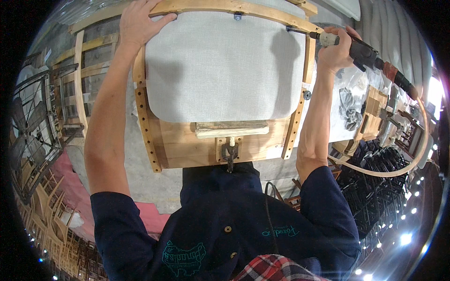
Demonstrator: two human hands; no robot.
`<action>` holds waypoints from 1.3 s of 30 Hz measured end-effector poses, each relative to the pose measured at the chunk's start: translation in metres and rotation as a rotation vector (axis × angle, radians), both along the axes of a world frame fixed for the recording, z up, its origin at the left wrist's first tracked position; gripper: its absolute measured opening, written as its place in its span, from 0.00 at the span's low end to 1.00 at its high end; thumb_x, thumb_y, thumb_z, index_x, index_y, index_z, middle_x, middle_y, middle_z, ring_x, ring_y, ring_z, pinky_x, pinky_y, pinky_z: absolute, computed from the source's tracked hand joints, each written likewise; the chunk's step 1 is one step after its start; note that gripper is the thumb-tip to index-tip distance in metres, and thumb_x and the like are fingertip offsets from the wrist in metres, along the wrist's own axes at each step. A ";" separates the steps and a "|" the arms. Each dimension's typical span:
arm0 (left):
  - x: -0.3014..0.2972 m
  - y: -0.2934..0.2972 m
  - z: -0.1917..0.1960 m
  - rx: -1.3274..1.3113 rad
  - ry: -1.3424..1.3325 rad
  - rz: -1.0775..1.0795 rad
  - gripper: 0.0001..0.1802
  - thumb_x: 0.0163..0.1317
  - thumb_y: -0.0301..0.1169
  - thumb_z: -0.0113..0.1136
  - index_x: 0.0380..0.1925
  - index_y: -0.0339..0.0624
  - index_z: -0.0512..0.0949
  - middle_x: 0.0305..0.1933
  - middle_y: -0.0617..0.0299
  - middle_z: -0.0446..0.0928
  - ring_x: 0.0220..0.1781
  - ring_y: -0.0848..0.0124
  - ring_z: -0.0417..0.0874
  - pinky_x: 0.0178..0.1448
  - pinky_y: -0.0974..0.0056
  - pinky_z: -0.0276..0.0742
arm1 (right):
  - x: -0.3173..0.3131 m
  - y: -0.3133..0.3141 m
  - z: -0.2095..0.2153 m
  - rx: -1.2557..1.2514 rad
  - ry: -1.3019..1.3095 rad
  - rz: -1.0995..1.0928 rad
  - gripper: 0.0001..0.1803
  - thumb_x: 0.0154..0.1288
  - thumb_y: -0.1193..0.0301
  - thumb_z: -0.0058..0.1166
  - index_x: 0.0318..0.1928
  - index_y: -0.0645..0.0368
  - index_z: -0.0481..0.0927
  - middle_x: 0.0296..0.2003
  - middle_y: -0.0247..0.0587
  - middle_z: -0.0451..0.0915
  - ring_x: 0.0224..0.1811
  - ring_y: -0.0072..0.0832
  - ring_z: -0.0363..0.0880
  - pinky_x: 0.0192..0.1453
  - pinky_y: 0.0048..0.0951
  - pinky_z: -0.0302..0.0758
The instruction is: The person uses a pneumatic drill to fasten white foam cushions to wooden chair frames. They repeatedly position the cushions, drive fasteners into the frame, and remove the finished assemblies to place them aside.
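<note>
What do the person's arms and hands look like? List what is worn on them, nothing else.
Both hands, left hand and right hand, are bare: no gloves, rings or watch show. Both forearms are bare too. The dark navy sleeves are pushed up to about the elbows. The same navy top has teal embroidery on the chest, and a red plaid fabric shows at the lower edge.

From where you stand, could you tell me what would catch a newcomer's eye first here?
Dead centre is a wooden chair frame with a pale grey fabric panel stretched over it. The left hand grips the frame's upper left corner, while the right hand holds a black power tool against the upper right edge, its pale hose looping down the right side. Stacks of wooden chair frames fill the lower left.
</note>
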State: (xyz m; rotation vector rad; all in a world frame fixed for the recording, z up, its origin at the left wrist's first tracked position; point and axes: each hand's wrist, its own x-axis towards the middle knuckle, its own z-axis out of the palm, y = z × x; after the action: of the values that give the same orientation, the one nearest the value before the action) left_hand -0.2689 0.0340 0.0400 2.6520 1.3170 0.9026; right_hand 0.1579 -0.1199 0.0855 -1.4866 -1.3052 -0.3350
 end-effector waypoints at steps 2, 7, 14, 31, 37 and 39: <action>0.000 -0.001 -0.001 0.014 0.014 0.009 0.30 0.43 0.49 0.80 0.44 0.45 0.85 0.49 0.52 0.81 0.55 0.50 0.80 0.62 0.49 0.74 | -0.002 -0.001 0.000 0.011 0.128 0.042 0.04 0.64 0.83 0.53 0.35 0.65 0.81 0.36 0.42 0.82 0.42 0.31 0.85 0.59 0.35 0.76; -0.001 0.001 -0.001 0.016 0.013 -0.001 0.30 0.44 0.49 0.80 0.44 0.45 0.84 0.49 0.53 0.81 0.55 0.51 0.80 0.61 0.49 0.74 | -0.022 0.001 0.009 0.049 0.330 0.070 0.04 0.63 0.80 0.54 0.33 0.63 0.82 0.38 0.39 0.83 0.40 0.30 0.83 0.59 0.33 0.74; 0.001 0.000 0.003 -0.015 0.019 -0.004 0.30 0.45 0.50 0.79 0.45 0.44 0.84 0.49 0.52 0.81 0.55 0.51 0.80 0.62 0.49 0.74 | -0.010 0.017 0.016 -0.143 -0.239 -0.141 0.11 0.58 0.75 0.57 0.22 0.51 0.89 0.42 0.34 0.83 0.45 0.27 0.80 0.56 0.31 0.71; -0.021 0.019 -0.024 -0.003 0.308 0.040 0.35 0.61 0.62 0.67 0.61 0.54 0.82 0.57 0.56 0.84 0.60 0.58 0.82 0.64 0.53 0.76 | -0.004 -0.083 0.063 -0.048 -0.041 -0.042 0.16 0.63 0.78 0.52 0.52 0.69 0.73 0.30 0.48 0.82 0.32 0.41 0.85 0.47 0.44 0.84; -0.013 0.020 -0.028 0.028 0.181 -0.028 0.37 0.64 0.61 0.63 0.62 0.46 0.80 0.61 0.52 0.81 0.63 0.52 0.79 0.68 0.50 0.71 | 0.009 -0.198 0.037 0.144 0.543 -0.199 0.14 0.56 0.82 0.58 0.45 0.65 0.78 0.33 0.43 0.84 0.34 0.34 0.85 0.46 0.33 0.82; -0.003 0.004 -0.031 0.157 0.212 0.031 0.38 0.64 0.59 0.64 0.64 0.42 0.79 0.64 0.49 0.79 0.67 0.50 0.76 0.72 0.49 0.68 | 0.004 -0.207 0.028 0.260 0.769 -0.206 0.14 0.53 0.82 0.60 0.43 0.65 0.79 0.36 0.42 0.84 0.35 0.32 0.84 0.46 0.29 0.80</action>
State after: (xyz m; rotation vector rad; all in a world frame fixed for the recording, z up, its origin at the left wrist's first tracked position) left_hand -0.2719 0.0384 0.0094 2.9262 1.3854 0.7762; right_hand 0.1617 -0.3272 0.1139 -1.3283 -0.4791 -0.0404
